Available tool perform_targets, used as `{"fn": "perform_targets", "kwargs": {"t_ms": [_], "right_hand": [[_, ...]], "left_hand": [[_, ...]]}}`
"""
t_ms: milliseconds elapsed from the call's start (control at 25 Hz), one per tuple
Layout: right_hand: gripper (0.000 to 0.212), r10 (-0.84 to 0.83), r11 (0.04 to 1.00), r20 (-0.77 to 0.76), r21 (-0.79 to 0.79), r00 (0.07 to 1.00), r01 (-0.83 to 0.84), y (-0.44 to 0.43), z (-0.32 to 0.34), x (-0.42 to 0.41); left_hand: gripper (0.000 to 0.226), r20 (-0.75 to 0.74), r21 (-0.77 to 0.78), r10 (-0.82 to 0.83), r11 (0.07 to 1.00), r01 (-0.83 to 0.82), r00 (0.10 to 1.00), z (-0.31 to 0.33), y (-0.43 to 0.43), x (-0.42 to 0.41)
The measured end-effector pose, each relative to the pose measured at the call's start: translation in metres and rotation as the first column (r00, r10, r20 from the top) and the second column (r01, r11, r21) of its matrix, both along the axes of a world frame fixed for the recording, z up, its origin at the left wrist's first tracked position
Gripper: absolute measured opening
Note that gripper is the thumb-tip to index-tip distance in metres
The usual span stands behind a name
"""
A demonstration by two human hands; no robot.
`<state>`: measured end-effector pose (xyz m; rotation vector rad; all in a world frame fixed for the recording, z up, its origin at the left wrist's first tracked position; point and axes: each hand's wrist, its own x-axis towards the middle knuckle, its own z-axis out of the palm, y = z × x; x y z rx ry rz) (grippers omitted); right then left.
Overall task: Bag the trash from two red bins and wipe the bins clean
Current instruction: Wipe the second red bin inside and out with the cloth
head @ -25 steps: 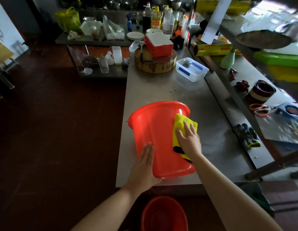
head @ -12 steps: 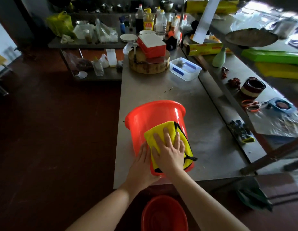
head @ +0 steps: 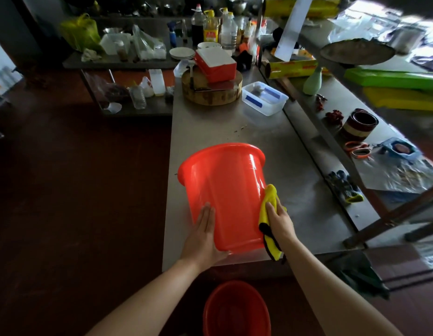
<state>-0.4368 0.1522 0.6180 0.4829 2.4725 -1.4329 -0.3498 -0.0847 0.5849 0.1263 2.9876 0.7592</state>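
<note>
Yellow cloth (head: 268, 197) shifts from top of red bin (head: 225, 195) to its right flank. Right hand (head: 279, 220) grip flat, pressing cloth. Left hand (head: 202, 235) grip spread, bracing left wall. Bin lies tipped on tabletop (head: 210, 127). Outside wipe looks underway.

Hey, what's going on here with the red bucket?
A person is wiping a red bin that lies on a steel table, rim facing away from them. The left hand rests flat on the bin's left side to steady it, while the right hand presses a yellow cloth against its right side. A second red bin sits on the floor by the table's near edge.
</note>
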Motion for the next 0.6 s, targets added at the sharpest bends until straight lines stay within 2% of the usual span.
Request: {"fn": "perform_targets", "kwargs": {"t_ms": [40, 120, 200, 280, 360, 440, 520, 600], "right_hand": [[0.060, 0.014, 0.997, -0.021, 0.074, 1.000, -0.013, -0.006, -0.001, 0.005], [0.063, 0.113, 0.941, -0.129, 0.332, 0.985, -0.065, -0.026, -0.001, 0.022], [0.062, 0.301, 0.808, -0.258, 0.581, 0.918, -0.101, -0.050, -0.002, 0.048], [0.060, 0.490, 0.674, -0.297, 0.726, 0.819, -0.140, -0.066, -0.007, 0.070], [0.059, 0.575, 0.627, -0.304, 0.760, 0.760, -0.170, -0.066, -0.009, 0.075], [0.059, 0.586, 0.642, -0.321, 0.744, 0.744, -0.184, -0.056, -0.009, 0.074], [0.059, 0.493, 0.722, -0.329, 0.672, 0.805, -0.167, -0.042, -0.010, 0.072], [0.058, 0.333, 0.846, -0.278, 0.511, 0.901, -0.154, -0.027, -0.010, 0.067]], "left_hand": [[0.140, 0.003, -0.011, 0.001, 1.000, -0.001, 1.000, 0.001, 0.001, 0.000], [0.140, -0.017, -0.032, -0.003, 0.999, 0.002, 1.000, 0.004, 0.004, -0.002], [0.138, -0.056, -0.031, -0.023, 0.999, 0.022, 0.998, 0.006, 0.007, -0.003], [0.140, -0.055, -0.021, -0.025, 0.999, 0.024, 0.998, 0.007, 0.005, -0.003], [0.142, -0.054, -0.011, -0.014, 1.000, 0.013, 0.998, 0.006, 0.001, -0.002], [0.141, -0.063, -0.019, -0.010, 1.000, 0.008, 0.998, 0.003, -0.003, -0.001], [0.141, -0.053, -0.029, -0.003, 1.000, 0.002, 0.999, 0.001, -0.003, -0.001], [0.142, -0.040, -0.028, 0.011, 1.000, -0.012, 0.999, 0.001, -0.002, -0.001]]}}
